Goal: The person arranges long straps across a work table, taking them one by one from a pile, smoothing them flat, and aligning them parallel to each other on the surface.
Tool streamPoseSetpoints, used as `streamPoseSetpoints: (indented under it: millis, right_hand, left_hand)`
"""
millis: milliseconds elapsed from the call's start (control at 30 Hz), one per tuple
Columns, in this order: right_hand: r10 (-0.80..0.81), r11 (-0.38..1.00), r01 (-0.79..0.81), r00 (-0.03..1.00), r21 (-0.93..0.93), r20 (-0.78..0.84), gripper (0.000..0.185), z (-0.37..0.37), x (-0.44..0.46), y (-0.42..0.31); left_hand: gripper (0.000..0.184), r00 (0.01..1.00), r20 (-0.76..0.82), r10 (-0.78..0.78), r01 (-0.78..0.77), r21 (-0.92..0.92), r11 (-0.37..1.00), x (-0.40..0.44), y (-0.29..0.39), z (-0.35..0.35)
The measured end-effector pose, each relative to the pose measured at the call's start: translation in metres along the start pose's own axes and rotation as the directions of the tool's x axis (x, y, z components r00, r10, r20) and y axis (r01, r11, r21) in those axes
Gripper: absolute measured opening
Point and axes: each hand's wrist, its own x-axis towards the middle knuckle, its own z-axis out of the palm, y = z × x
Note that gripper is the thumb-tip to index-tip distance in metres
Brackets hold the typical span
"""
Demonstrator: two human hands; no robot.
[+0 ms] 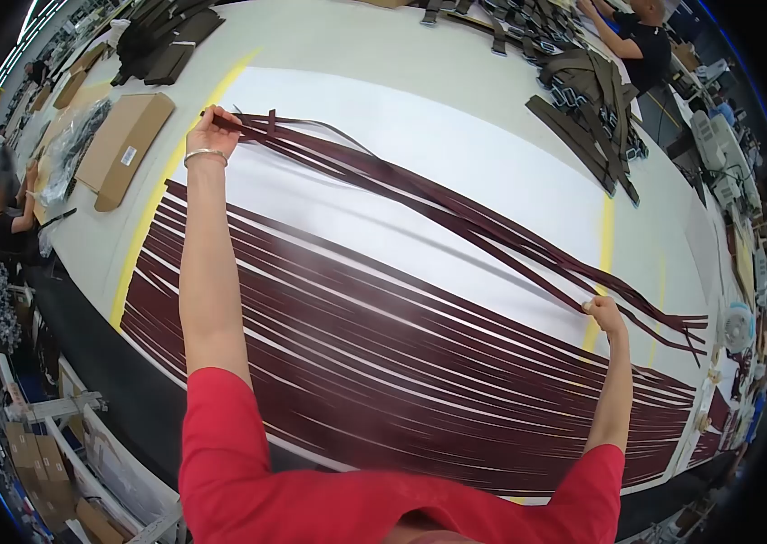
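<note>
A bundle of long dark maroon fabric strips stretches slantwise across the table between my hands. My left hand is closed on the bundle's left end, and a bracelet circles that wrist. Near the other end, my right hand is closed in a pinch on the lower strip of the bundle. Past it, the loose strip ends fan out to the right. Below my arms, many more maroon strips lie side by side in a wide layer, with narrow white gaps between them.
Under the strips is a white sheet, bordered by yellow lines. A cardboard box and clear plastic lie at left. Dark straps with buckles are piled at back right. Two people stand at the table's sides.
</note>
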Motion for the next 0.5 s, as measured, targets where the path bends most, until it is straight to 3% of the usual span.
streamPoseSetpoints:
  millis: [100,233,367,433,500]
  right_hand:
    - [0.157,0.985,-0.158,0.987,-0.075,-0.016,0.033,-0.007,-0.004,0.003]
    - [0.193,0.973,-0.197,0.980,-0.123,-0.043,0.032,-0.007,-0.010,0.012]
    - [0.170,0.963,-0.180,0.983,-0.201,-0.064,0.030,-0.014,-0.002,0.047]
    - [0.113,0.974,-0.132,0.988,-0.186,-0.108,0.029,-0.006,-0.001,0.046]
    - [0.148,0.949,-0.172,0.983,-0.265,-0.108,0.027,-0.004,0.004,0.042]
  left_hand:
    - [0.014,0.994,-0.036,0.107,-0.108,-0.007,0.994,0.006,0.016,-0.004]
    - [0.013,0.983,-0.123,0.138,-0.138,0.008,0.990,0.021,0.029,-0.028]
    - [0.012,0.975,0.045,0.216,-0.211,-0.093,0.973,0.041,0.050,-0.057]
    - [0.009,0.971,-0.080,0.226,-0.220,0.070,0.973,0.041,0.044,-0.060]
    - [0.014,0.977,-0.133,0.166,-0.118,0.309,0.944,0.051,0.036,-0.090]
